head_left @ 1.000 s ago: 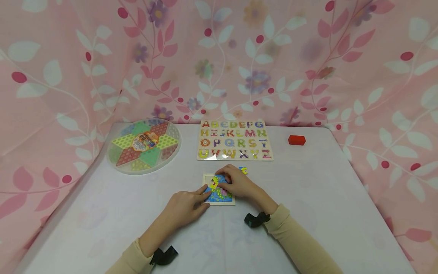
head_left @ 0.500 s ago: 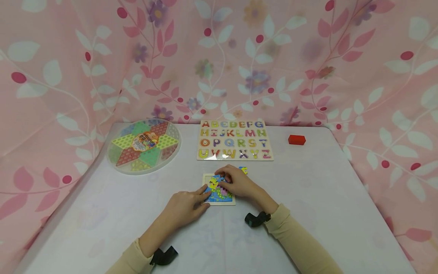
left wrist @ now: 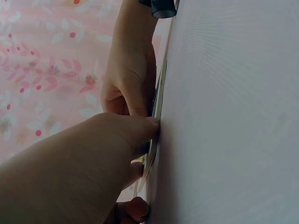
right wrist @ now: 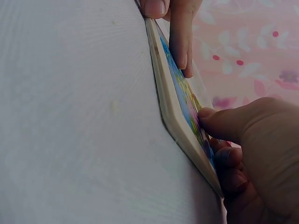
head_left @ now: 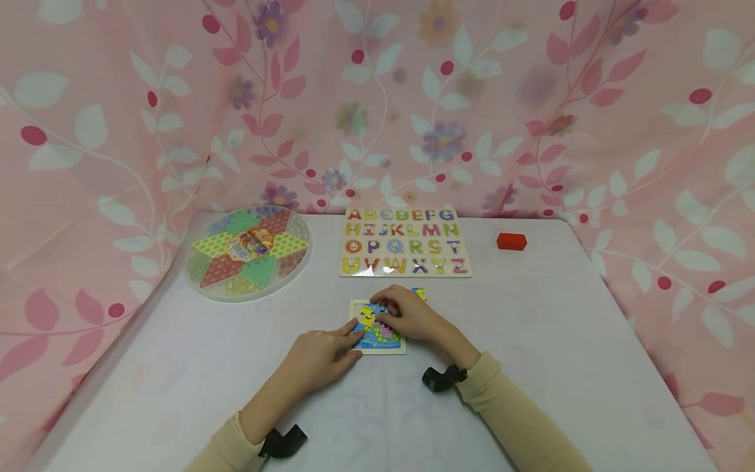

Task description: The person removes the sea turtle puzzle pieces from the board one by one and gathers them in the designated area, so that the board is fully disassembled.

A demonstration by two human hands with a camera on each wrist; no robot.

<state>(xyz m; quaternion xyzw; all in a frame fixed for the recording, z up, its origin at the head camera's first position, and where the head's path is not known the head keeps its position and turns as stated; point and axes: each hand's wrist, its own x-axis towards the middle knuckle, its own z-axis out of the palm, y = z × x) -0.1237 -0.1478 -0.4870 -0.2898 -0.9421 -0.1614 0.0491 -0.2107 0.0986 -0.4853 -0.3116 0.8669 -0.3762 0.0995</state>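
A small framed jigsaw puzzle (head_left: 377, 350) with a light wooden rim and a blue, yellow and pink picture lies on the table. My left hand (head_left: 323, 351) holds its near left corner, the thumb at the near rim and fingertips over the picture. From the right, my right hand (head_left: 413, 316) reaches over the puzzle with curled fingers. Its thumb (right wrist: 208, 114) and index finger pinch at a puzzle piece, mostly hidden under them. Beside the thumb a yellow piece (head_left: 367, 316) shows, and a bare strip appears at the far left inside the frame.
A loose yellow-and-blue piece (head_left: 420, 293) lies just beyond my right hand. Farther back are an alphabet board (head_left: 406, 239), a round Chinese checkers set (head_left: 250, 252) at left and a red block (head_left: 511, 241) at right. A floral curtain (head_left: 401, 98) hangs behind.
The yellow piece beside the right thumb has shifted slightly within the frame. The right fingertips move only a little, and the left hand stays in place.
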